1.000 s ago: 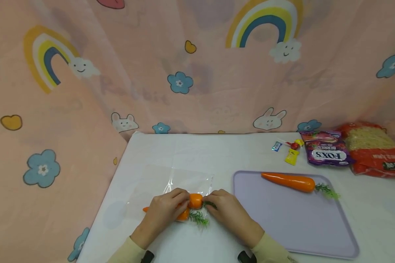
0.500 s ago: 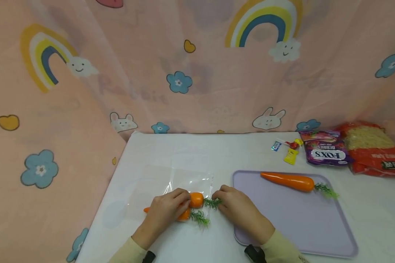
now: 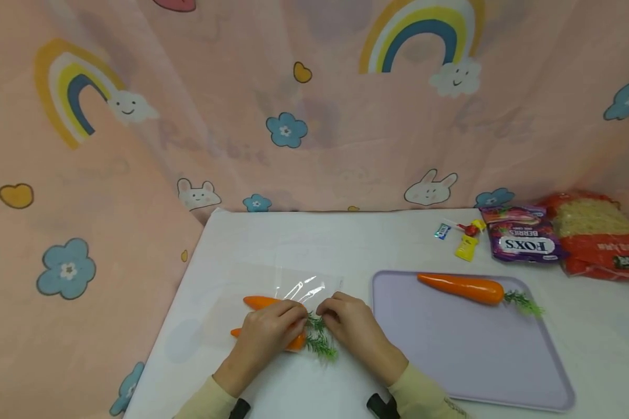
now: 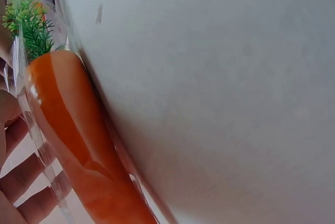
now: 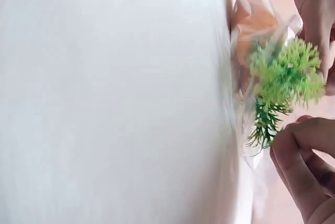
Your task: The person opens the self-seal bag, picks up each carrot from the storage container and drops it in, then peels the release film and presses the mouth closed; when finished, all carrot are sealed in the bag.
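Two toy carrots, an upper carrot [image 3: 258,301] and a lower carrot [image 3: 297,342], lie side by side with a clear plastic bag [image 3: 299,285] around them. Their green tops [image 3: 321,348] point right, toward the bag's end. My left hand [image 3: 274,327] lies across both carrots and grips the bag; in the left wrist view its fingers [image 4: 23,177] bend behind the film beside the lower carrot. My right hand [image 3: 359,327] is at the tops, thumb and forefinger pinched together at the bag's edge beside the leaves, as the right wrist view shows.
To the right, a lilac tray [image 3: 451,361] bears a third carrot [image 3: 463,288]. Behind it lie wrapped sweets [image 3: 466,247], a purple FOX'S bag [image 3: 524,235] and a red bag of yellowish food [image 3: 600,238]. A patterned pink cloth [image 3: 346,145] hangs behind the white table.
My right hand drew back right from the upper carrot's leaves, then returned left to the bag's edge. The upper carrot has slid left under my left hand, deeper into the bag.
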Demonstrator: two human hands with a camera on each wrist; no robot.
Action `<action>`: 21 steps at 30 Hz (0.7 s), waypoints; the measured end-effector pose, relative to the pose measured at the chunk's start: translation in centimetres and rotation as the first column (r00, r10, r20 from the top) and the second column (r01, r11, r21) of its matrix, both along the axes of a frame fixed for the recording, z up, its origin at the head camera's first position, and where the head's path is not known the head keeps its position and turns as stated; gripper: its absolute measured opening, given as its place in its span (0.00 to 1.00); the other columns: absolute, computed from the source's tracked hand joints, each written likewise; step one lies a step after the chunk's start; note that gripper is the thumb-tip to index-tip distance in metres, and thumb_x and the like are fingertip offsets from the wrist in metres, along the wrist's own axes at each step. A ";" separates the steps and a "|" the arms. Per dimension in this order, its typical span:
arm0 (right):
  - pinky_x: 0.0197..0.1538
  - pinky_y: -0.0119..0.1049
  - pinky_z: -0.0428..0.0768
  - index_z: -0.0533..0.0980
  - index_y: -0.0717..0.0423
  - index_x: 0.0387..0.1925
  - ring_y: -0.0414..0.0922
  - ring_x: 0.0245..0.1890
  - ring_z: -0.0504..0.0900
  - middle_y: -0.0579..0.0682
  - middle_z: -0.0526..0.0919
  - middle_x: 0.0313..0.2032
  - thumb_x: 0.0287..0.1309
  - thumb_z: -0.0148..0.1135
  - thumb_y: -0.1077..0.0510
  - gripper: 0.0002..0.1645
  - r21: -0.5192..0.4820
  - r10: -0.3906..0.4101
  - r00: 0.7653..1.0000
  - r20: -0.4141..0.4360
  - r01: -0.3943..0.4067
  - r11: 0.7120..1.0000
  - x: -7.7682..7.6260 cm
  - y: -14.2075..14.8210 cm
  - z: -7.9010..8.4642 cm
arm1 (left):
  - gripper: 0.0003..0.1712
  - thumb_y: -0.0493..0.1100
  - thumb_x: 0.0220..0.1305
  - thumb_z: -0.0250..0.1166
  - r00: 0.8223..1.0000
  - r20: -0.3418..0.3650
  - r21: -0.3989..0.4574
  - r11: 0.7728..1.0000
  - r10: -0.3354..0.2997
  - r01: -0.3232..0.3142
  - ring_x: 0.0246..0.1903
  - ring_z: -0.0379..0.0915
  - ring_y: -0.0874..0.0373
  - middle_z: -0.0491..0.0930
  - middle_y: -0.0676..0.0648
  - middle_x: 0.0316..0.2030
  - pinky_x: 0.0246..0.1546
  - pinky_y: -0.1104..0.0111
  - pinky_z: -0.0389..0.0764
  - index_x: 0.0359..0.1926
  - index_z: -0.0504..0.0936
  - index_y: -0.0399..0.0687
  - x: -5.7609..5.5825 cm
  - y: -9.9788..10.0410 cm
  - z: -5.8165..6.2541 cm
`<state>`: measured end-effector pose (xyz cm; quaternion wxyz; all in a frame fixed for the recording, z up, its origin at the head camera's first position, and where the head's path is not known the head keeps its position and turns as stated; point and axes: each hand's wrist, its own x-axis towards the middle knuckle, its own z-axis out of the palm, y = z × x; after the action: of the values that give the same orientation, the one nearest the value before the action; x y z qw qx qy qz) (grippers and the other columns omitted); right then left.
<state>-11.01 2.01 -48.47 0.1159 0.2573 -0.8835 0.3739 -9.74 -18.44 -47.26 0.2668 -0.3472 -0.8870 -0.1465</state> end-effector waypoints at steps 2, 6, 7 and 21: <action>0.30 0.23 0.76 0.82 0.49 0.28 0.31 0.26 0.76 0.38 0.79 0.28 0.48 0.66 0.67 0.09 -0.031 0.024 0.999 0.038 -0.023 0.999 0.0 0.0 0.0 | 0.04 0.42 0.54 0.68 1.000 0.001 -0.001 1.000 0.000 0.000 0.30 0.78 0.68 0.80 0.60 0.34 0.22 0.74 0.79 0.32 0.83 0.56 0.0 -0.1 0.1; 0.36 0.24 0.79 0.81 0.51 0.34 0.32 0.33 0.79 0.39 0.79 0.34 0.51 0.66 0.66 0.08 -0.121 0.087 0.990 0.114 -0.073 0.990 0.1 1.8 0.4 | 0.05 0.42 0.53 0.69 1.000 -0.001 0.000 1.000 0.001 -0.001 0.31 0.78 0.69 0.80 0.60 0.34 0.22 0.74 0.79 0.32 0.82 0.57 0.0 -0.2 0.1; 0.38 0.26 0.80 0.81 0.52 0.36 0.33 0.35 0.80 0.40 0.80 0.35 0.52 0.66 0.66 0.09 -0.142 0.097 0.989 0.115 -0.080 0.987 0.0 2.8 0.6 | 0.05 0.42 0.52 0.69 1.000 -0.003 0.002 1.000 0.001 -0.001 0.31 0.78 0.69 0.80 0.60 0.33 0.22 0.74 0.79 0.32 0.82 0.57 0.0 -0.1 0.1; 0.52 0.69 0.62 0.73 0.52 0.54 0.65 0.54 0.63 0.61 0.69 0.55 0.51 0.69 0.57 0.27 0.266 -0.385 0.902 0.198 0.328 0.906 -0.8 23.0 2.4 | 0.06 0.42 0.50 0.71 1.000 0.004 0.052 0.999 -0.015 0.015 0.35 0.79 0.68 0.81 0.61 0.33 0.28 0.71 0.81 0.31 0.83 0.57 -0.3 -0.3 -0.2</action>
<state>-11.82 25.04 -46.09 0.0424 0.0535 -0.9599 0.2719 -10.03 -18.76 -47.48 0.2728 -0.3465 -0.8808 -0.1723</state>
